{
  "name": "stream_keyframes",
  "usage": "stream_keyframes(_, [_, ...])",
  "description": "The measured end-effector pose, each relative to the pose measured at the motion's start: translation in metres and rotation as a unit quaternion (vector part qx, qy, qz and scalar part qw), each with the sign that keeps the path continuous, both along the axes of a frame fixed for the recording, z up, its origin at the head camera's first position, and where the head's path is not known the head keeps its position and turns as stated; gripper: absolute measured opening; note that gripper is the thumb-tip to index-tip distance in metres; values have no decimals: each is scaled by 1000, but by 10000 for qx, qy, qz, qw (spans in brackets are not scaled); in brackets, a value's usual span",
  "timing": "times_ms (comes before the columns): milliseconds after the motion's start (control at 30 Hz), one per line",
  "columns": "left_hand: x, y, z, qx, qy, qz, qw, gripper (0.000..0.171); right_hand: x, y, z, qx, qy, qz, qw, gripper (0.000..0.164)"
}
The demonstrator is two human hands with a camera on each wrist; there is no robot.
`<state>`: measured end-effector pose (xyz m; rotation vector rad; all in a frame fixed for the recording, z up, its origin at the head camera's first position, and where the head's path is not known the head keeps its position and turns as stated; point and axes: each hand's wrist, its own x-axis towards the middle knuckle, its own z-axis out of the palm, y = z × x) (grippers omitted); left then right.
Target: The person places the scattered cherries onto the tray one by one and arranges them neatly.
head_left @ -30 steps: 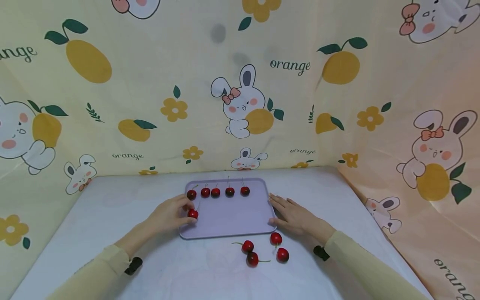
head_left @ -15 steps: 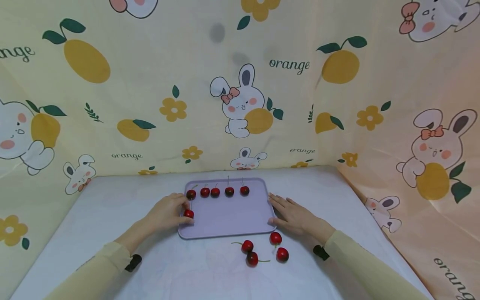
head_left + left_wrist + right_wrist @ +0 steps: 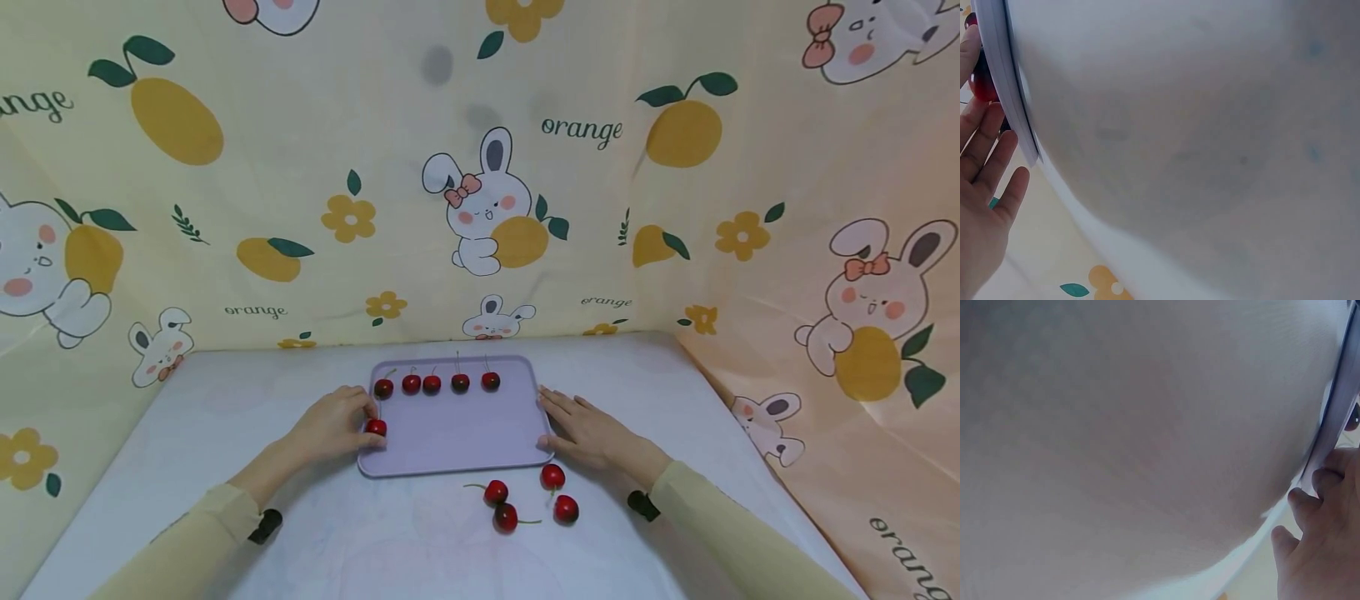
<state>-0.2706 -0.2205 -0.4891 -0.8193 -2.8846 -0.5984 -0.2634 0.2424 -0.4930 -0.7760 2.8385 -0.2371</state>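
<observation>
My left hand [image 3: 333, 427] is at the left edge of a lilac tray [image 3: 457, 425], its thumb and fingers either side of a dark red cherry [image 3: 377, 427] just inside the rim. The left wrist view shows that cherry [image 3: 984, 81] between the thumb and a fingertip, beside the tray's side wall [image 3: 1007, 69]. With fingers extended, my right hand [image 3: 588, 433] rests against the tray's right edge. Along the back of the tray several cherries [image 3: 431, 384] stand in a row, stems up.
On the white table [image 3: 420, 542] in front of the tray lie several loose cherries [image 3: 506, 518], near its right front corner. A cream cloth [image 3: 405, 150] printed with rabbits and oranges hangs behind the table and along its right side.
The cherry at my left hand has shifted slightly left, toward the tray's left rim, and the hand has moved with it. My right hand and the other cherries stay put.
</observation>
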Motion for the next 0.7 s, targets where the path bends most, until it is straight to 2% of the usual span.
stream_keyframes(233, [2,0,3,46,-273,146,9995,42,0,-1,1,-49,-33,-1,10000,87])
stream_keyframes(367, [6,3,8,285,-440,281,9982,37,1,-1,1,-33,-16,12,10000,87])
stream_keyframes(533, [12,10,14,1034,-398,126,9938,28,1,0,2,-60,1,49,10000,86])
stream_keyframes(700, [21,25,22,2100,-566,-272,9757,21,1,0,1,-4,0,5,10000,87])
